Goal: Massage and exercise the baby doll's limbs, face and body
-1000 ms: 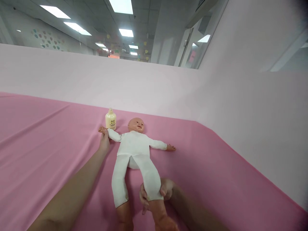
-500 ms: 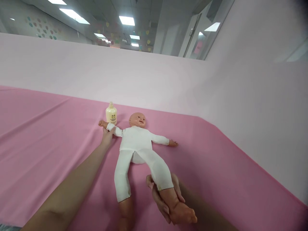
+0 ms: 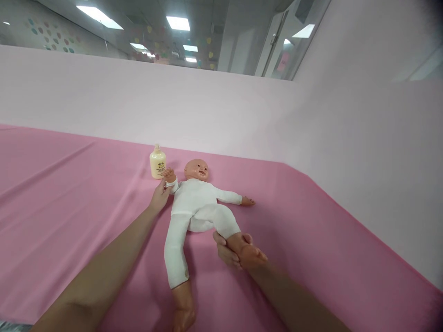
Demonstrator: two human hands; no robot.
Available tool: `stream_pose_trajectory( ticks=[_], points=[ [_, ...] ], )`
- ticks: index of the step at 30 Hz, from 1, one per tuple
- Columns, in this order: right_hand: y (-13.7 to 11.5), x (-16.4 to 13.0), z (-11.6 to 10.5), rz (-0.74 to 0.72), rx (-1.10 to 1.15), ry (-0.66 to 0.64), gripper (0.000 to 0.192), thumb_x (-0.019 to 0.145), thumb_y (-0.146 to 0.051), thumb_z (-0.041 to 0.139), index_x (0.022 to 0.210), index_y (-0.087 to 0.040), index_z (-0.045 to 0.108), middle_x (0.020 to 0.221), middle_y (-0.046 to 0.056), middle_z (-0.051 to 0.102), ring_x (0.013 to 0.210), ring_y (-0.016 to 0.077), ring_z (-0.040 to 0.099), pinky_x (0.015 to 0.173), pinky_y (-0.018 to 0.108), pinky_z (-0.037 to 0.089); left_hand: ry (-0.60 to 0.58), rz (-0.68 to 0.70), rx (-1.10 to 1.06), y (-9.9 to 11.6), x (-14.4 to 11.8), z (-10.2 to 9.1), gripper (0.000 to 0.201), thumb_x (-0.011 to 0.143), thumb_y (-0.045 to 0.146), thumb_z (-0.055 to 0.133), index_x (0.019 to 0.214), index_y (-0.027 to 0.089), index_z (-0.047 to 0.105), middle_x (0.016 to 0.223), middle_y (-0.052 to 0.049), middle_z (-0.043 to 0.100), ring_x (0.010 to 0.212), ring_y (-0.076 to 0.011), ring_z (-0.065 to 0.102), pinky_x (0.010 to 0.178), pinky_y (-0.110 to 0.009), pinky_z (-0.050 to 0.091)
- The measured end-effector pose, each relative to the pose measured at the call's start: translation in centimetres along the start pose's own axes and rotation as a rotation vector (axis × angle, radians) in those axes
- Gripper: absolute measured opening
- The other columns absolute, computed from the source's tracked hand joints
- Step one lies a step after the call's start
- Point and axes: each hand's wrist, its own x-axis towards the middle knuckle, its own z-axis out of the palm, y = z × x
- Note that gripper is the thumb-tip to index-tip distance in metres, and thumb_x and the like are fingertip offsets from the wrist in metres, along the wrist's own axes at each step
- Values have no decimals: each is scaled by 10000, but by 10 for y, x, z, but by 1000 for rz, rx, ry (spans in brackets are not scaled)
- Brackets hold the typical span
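Note:
A baby doll (image 3: 195, 203) in a white suit lies on its back on the pink sheet (image 3: 69, 207), head towards the far wall. My left hand (image 3: 159, 197) grips the doll's wrist and holds that arm bent up beside its head. My right hand (image 3: 231, 251) is wrapped around the doll's bare ankle and foot, with that knee folded up towards its belly. The doll's other leg lies straight, pointing towards me. Its other arm is stretched out to the right.
A small cream-coloured bottle (image 3: 157, 162) stands upright just beyond the doll's raised hand. Pale pink walls (image 3: 346, 138) close off the sheet at the back and the right. Ceiling lights and an office show above the back wall.
My right hand pushed the doll's leg from straight to bent, moving the foot up towards its body. My left hand lifted the doll's arm from flat on the sheet to raised.

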Motion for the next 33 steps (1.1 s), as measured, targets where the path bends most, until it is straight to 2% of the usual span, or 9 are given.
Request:
stream_pose_trajectory(
  ticks=[3, 6, 9, 16, 22, 25, 28, 30, 33],
  points=[
    [0, 11, 7, -236, 97, 74, 615, 747, -686, 730, 1065, -233, 463, 749, -62, 565, 573, 105, 614, 439, 151, 484, -43, 6, -5, 8, -2, 3, 357, 782, 171, 725, 1135, 212, 696, 1124, -60, 726, 1220, -312, 599, 1115, -429, 446],
    [-6, 14, 18, -225, 125, 270, 547, 847, -626, 684, 1162, -229, 477, 860, -32, 556, 618, 90, 612, 333, 105, 344, -90, 51, -9, 11, -2, 5, 317, 750, 132, 751, 1058, 203, 740, 1152, -64, 720, 1278, -324, 553, 1191, -455, 354],
    [-14, 15, 25, -179, 177, 414, 518, 879, -597, 680, 1177, -204, 520, 898, -7, 561, 644, 73, 578, 296, 80, 252, -179, 185, 150, 9, -3, 3, 335, 775, 156, 738, 1101, 230, 752, 1235, -75, 699, 1285, -309, 539, 1231, -460, 284],
    [-22, 24, 26, -155, 303, 606, 373, 989, -494, 590, 1022, -126, 640, 834, 20, 628, 643, 59, 576, 411, 76, 413, -347, 523, 736, -2, -2, -3, 429, 954, 205, 457, 1353, 242, 612, 1405, -107, 585, 1334, -262, 501, 1166, -483, 380],
    [-17, 33, 30, -221, 157, 787, 336, 923, -452, 710, 1037, -137, 691, 892, 41, 698, 799, 106, 669, 723, 182, 563, -394, 666, 863, -3, -6, 3, 429, 985, 219, 420, 1365, 265, 614, 1415, -109, 571, 1347, -264, 482, 1149, -482, 380],
    [-17, 34, 32, -214, 116, 761, 368, 910, -478, 719, 1061, -144, 682, 942, 49, 707, 822, 107, 670, 742, 191, 546, -403, 673, 815, -3, -8, 6, 408, 989, 230, 423, 1340, 270, 628, 1414, -106, 581, 1349, -265, 486, 1148, -491, 372],
    [-15, 32, 33, -129, 58, 604, 504, 863, -570, 736, 1076, -119, 666, 927, 66, 703, 773, 122, 669, 704, 211, 526, -356, 596, 663, -4, -7, 6, 381, 992, 297, 448, 1331, 230, 608, 1369, -121, 614, 1311, -269, 527, 1147, -495, 382],
    [-14, 30, 35, -81, 25, 482, 600, 828, -623, 744, 1121, -108, 648, 909, 71, 699, 761, 144, 679, 716, 244, 528, -250, 460, 511, -5, -5, 5, 393, 990, 364, 461, 1322, 188, 573, 1317, -138, 640, 1265, -272, 566, 1127, -489, 416],
    [-12, 25, 37, -6, 15, 359, 683, 790, -654, 762, 1195, -125, 610, 928, 78, 707, 811, 183, 714, 760, 284, 546, 9, 234, 274, -7, -1, 2, 456, 981, 437, 479, 1359, 182, 475, 1364, -149, 603, 1316, -267, 540, 1131, -456, 430]
  ],
)
